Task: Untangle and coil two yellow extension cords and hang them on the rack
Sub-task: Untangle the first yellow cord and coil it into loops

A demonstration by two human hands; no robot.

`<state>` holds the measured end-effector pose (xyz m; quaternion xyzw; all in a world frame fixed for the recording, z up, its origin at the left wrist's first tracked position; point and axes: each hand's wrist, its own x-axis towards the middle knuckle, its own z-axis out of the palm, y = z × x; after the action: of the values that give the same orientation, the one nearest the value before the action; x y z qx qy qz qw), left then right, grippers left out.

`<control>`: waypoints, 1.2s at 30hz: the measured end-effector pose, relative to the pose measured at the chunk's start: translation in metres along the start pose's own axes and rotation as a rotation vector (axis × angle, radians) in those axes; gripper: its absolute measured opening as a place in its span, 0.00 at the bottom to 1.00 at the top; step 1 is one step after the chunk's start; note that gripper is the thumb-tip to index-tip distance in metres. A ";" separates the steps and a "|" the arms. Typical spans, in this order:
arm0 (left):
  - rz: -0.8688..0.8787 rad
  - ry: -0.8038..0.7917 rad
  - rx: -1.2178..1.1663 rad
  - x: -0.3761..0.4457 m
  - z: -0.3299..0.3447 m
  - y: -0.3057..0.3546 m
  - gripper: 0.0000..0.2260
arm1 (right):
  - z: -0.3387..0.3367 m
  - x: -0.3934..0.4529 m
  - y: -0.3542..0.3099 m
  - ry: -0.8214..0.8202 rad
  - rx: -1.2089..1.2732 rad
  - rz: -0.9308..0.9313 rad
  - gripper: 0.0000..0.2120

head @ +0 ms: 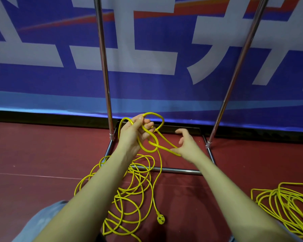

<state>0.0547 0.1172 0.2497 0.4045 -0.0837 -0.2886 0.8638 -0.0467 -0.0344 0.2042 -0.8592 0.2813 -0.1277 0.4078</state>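
Observation:
A yellow extension cord [135,189] lies in a loose tangle on the red floor between my forearms, its plug [161,219] at the lower middle. My left hand [135,131] is raised in front of the rack and grips a couple of loops of this cord. My right hand [187,145] is beside it, fingers spread, with a strand of the same cord running across under its thumb; whether it pinches the strand I cannot tell. A second yellow cord [287,203] lies in a heap at the lower right, touched by neither hand.
The chrome rack [173,170] stands on the floor straight ahead, with two upright poles [104,67] and a rectangular base frame. A blue banner with large white characters [147,49] covers the wall behind it. My knee in blue cloth [42,222] shows at lower left.

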 end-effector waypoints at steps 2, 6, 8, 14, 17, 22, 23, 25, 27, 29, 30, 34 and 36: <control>-0.017 -0.021 0.000 -0.001 0.000 -0.001 0.05 | 0.001 0.002 0.003 -0.065 0.036 0.024 0.31; -0.034 -0.047 -0.003 0.000 0.000 -0.002 0.05 | 0.009 0.007 0.009 -0.137 0.010 -0.036 0.11; -0.027 -0.045 0.004 0.001 -0.001 -0.001 0.05 | 0.007 0.005 0.008 -0.135 0.102 -0.068 0.02; 0.083 0.120 0.254 0.003 -0.009 -0.006 0.04 | -0.011 -0.008 -0.019 -0.036 0.300 -0.249 0.08; 0.080 0.167 0.395 0.003 -0.012 -0.011 0.07 | -0.024 -0.016 -0.042 -0.101 0.409 -0.347 0.10; -0.023 0.172 0.422 0.002 -0.016 -0.014 0.13 | -0.047 -0.027 -0.063 -0.140 0.743 -0.449 0.11; -0.061 0.149 0.366 0.001 -0.014 -0.012 0.13 | -0.050 -0.029 -0.063 -0.167 0.764 -0.449 0.11; -0.160 0.100 0.209 0.000 -0.007 -0.005 0.11 | -0.053 -0.029 -0.059 -0.235 0.797 -0.441 0.06; -0.237 0.026 0.051 -0.002 -0.002 0.002 0.12 | -0.053 -0.028 -0.052 -0.314 0.894 -0.385 0.12; -0.254 -0.031 -0.035 -0.002 -0.002 0.005 0.11 | -0.055 -0.029 -0.045 -0.391 0.939 -0.314 0.16; -0.251 -0.037 -0.055 -0.003 -0.002 0.006 0.10 | -0.056 -0.029 -0.041 -0.415 0.900 -0.308 0.16; -0.187 0.062 -0.070 0.000 -0.002 0.009 0.05 | -0.059 -0.032 -0.034 -0.531 0.709 -0.213 0.06; -0.151 0.109 -0.092 0.001 -0.001 0.011 0.04 | -0.058 -0.034 -0.033 -0.575 0.660 -0.183 0.10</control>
<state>0.0610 0.1229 0.2570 0.3845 0.0074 -0.3340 0.8606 -0.0875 -0.0337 0.2667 -0.7051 0.0236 -0.0023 0.7087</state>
